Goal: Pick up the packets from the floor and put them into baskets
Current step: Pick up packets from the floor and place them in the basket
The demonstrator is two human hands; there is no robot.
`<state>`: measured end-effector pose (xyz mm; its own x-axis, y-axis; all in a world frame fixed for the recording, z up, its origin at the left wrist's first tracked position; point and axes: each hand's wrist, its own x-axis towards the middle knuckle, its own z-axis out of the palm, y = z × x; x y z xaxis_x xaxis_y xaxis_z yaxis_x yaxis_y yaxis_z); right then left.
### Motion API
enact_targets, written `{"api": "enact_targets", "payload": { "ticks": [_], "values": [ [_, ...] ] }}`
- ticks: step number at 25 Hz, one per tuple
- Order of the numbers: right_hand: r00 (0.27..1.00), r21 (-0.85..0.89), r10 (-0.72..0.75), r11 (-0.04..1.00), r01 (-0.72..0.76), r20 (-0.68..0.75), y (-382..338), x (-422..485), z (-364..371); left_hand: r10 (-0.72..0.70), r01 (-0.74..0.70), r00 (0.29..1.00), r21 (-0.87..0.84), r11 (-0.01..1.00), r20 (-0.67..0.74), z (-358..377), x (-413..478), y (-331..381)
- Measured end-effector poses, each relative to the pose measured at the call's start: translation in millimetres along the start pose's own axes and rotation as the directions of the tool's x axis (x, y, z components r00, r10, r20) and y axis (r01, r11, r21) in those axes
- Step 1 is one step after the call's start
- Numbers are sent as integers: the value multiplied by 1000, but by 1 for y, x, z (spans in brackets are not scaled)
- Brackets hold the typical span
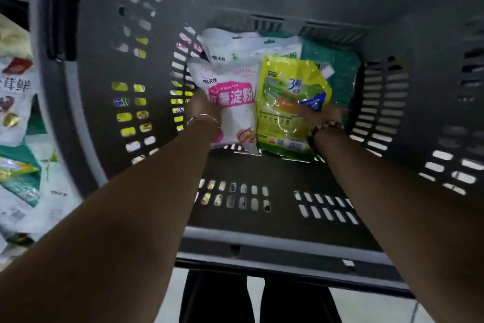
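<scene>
Both my arms reach deep into a grey slotted basket (277, 241). My left hand (203, 109) grips the left edge of a white packet with a pink label (233, 107). My right hand (323, 115) holds the right edge of a yellow-green spouted pouch (286, 105). Both packets are low inside the basket, side by side; whether they touch the bottom is unclear. Behind them lie white packets (243, 46) and a green packet (332, 66) on the basket floor. My fingers are mostly hidden under the packets.
Several more packets (18, 113) lie on the floor to the left of the basket, white, green and yellow ones. The basket's tall walls surround my hands on all sides. Pale floor tiles (366, 307) and dark trouser legs show below the near rim.
</scene>
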<state>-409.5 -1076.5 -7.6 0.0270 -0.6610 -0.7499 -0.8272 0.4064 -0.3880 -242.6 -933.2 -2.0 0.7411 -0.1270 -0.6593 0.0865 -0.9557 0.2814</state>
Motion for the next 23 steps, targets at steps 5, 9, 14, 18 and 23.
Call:
{"api": "enact_targets", "payload": {
  "ticks": [5, 9, 14, 18, 23],
  "values": [
    [966, -353, -221, 922, 161, -137, 0, -11, -10, 111, -113, 973, 4, 994, -204, -7, -22, 2],
    [844, -642, -477, 572, 511, 246, -16, -15, -4, 668, -628, 702, 656, 418, 246, -4, -31, 13],
    [830, -713, -335, 428, 555, 445, -18, -3, 20, 453, -592, 788, 715, 372, 417, 3, -2, 8],
    [856, -758, -270, 400, 516, 440, -19, 3, 41, 427, -563, 808, 746, 357, 405, 18, 9, -2],
    [887, -807, -287, 380, 452, 362, -14, 4, 59, 432, -523, 827, 774, 357, 359, 32, 17, -15]
  ]
}}
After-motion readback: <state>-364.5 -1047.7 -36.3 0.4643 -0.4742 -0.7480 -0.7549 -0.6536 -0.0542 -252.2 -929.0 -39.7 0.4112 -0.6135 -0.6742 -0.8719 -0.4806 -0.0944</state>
